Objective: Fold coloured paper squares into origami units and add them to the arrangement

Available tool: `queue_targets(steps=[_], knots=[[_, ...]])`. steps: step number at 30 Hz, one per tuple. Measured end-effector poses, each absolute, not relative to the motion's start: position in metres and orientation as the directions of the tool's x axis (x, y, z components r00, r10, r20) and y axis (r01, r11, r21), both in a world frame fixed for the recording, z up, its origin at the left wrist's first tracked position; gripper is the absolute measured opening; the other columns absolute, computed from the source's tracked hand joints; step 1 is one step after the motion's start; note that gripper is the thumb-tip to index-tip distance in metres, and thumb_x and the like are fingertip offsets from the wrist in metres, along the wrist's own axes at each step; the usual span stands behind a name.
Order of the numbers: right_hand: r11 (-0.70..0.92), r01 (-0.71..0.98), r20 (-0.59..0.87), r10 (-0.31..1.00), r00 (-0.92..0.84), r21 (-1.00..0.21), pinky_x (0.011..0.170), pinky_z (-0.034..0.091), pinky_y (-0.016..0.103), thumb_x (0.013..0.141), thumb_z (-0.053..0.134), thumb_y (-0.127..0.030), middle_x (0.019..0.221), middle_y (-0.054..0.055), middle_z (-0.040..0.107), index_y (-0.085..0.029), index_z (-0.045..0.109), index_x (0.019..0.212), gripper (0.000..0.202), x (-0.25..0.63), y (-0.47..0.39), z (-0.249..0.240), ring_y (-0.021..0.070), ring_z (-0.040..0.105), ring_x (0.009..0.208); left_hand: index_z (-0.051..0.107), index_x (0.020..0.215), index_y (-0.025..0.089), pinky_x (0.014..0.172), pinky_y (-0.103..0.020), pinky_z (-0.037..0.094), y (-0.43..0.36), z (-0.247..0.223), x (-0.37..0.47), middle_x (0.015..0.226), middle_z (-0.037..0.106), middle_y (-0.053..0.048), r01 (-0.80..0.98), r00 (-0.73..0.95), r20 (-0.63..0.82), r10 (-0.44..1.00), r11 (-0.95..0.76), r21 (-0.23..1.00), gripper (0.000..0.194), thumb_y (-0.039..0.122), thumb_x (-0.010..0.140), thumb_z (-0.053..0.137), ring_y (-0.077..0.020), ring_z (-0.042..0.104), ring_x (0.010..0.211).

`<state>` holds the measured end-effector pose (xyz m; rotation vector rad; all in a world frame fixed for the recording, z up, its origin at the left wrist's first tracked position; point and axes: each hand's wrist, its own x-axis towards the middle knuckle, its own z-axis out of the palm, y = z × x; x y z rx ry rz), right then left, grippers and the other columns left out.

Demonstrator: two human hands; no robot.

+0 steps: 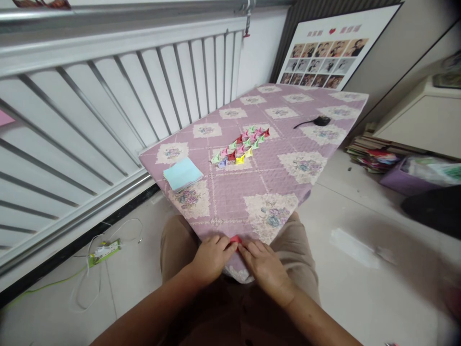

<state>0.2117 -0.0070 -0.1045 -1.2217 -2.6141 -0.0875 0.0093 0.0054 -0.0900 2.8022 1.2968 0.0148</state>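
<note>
Both hands are down at the near edge of the table [324, 158], and between them sits a small red piece of paper [236, 239], right on the lip of the quilted cloth. The left hand [212, 257] has its fingers curled in, tips pressing the paper's left side; the right hand [264, 266] lies flatter, fingertips touching the paper from the right. So the paper is pinched between the two sets of fingertips, mostly hidden, only a sliver of red showing above the knuckles.

The cloth is soft mauve, stitched in a diamond grid with pale floral squares. Further up the table lies a double row of folded paper pieces [240, 144], small pointed shapes in green, pink, red, yellow and purple, packed touching one another in a diagonal line. To their left, well apart from the hands, sits a flat square stack of light blue paper [182, 174]. Near the far edge rests a small black object with a cord [320, 121]; what it is I can't tell.
</note>
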Motion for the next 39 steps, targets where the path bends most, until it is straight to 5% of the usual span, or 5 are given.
queue_targets(steps=[8,14,24,30,39], knots=[[0.509,0.817,0.214,0.86,-0.464,-0.273,0.08,0.041,0.034,0.087,0.056,-0.018,0.099,0.006,0.066,-0.023,0.065,0.107,0.022,0.207,-0.003,-0.099,0.0215,0.056,0.094,0.044,0.134,0.024,0.072,-0.037,0.045,-0.002,-0.086,0.013,0.118,0.056,-0.01,0.785,0.62,-0.062,0.782,-0.618,0.042,0.04,0.027,0.095,0.041,-0.0246,0.051,0.094],[0.303,0.863,0.099,0.952,-0.289,-0.404,0.074,0.042,0.031,0.083,0.063,-0.021,0.08,0.005,0.062,-0.019,0.062,0.074,0.009,0.194,0.016,-0.089,0.0201,0.056,0.079,0.063,0.109,0.025,0.079,-0.032,0.044,0.012,-0.077,0.019,0.106,0.058,-0.006,0.845,0.502,-0.106,0.858,-0.461,0.27,0.025,0.024,0.093,0.044,-0.0201,0.051,0.093],[0.268,0.821,0.091,0.962,-0.258,-0.504,0.075,0.045,0.032,0.078,0.066,-0.019,0.085,0.006,0.063,-0.018,0.06,0.083,0.008,0.195,0.02,-0.087,0.0212,0.057,0.082,0.058,0.094,0.018,0.082,-0.032,0.042,0.04,-0.07,0.032,0.1,0.059,-0.008,0.89,0.392,-0.231,0.891,-0.303,0.341,0.014,0.027,0.085,0.057,-0.0215,0.055,0.094],[0.292,0.805,0.127,0.956,-0.265,-0.516,0.084,0.045,0.035,0.075,0.067,-0.016,0.099,0.01,0.065,-0.014,0.06,0.108,0.033,0.195,0.02,-0.09,0.0234,0.059,0.092,0.057,0.092,0.018,0.084,-0.031,0.041,0.042,-0.07,0.033,0.098,0.06,-0.007,0.882,0.381,-0.216,0.899,-0.283,0.377,0.012,0.025,0.081,0.06,-0.0209,0.054,0.095],[0.302,0.738,0.153,0.952,-0.265,-0.604,0.07,0.043,0.029,0.078,0.059,-0.017,0.076,0.001,0.063,-0.021,0.06,0.074,0.006,0.195,0.017,-0.089,0.0172,0.058,0.074,0.056,0.092,0.018,0.068,-0.025,0.04,0.032,-0.079,0.029,0.08,0.061,0.001,0.774,0.34,-0.148,0.929,-0.186,0.606,0.014,0.023,0.08,0.061,-0.0143,0.055,0.076]])
